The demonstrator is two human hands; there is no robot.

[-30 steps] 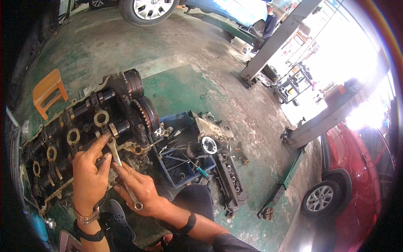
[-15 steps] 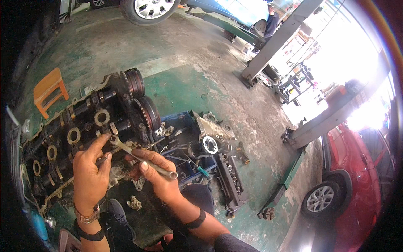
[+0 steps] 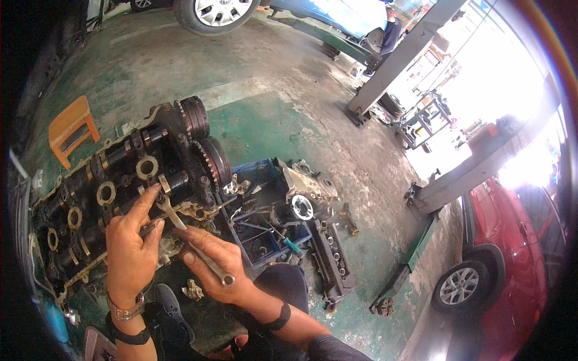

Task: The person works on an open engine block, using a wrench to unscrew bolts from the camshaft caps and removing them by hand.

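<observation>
An oily cylinder head (image 3: 90, 198), with camshafts, round openings and two gears (image 3: 208, 168), lies before me on the left. My right hand (image 3: 217, 262) grips a steel combination wrench (image 3: 198, 256); its open end sits at a bearing cap (image 3: 162, 183) near the gears, its ring end points toward me. My left hand (image 3: 129, 253) has the index finger stretched to that cap beside the wrench head; its other fingers are curled, and whatever they hold is hidden.
A wooden stool (image 3: 72, 120) stands left. A blue crate (image 3: 241, 237) of parts and a dark valve cover (image 3: 331, 259) lie right. Beyond are lift posts (image 3: 397, 66), a red car (image 3: 506, 240), a raised blue car (image 3: 325, 15) and another person (image 3: 390, 33).
The wrench's near end swung right and upward with my right hand, then partly back down and left. My left hand stays at the cap with hardly any movement.
</observation>
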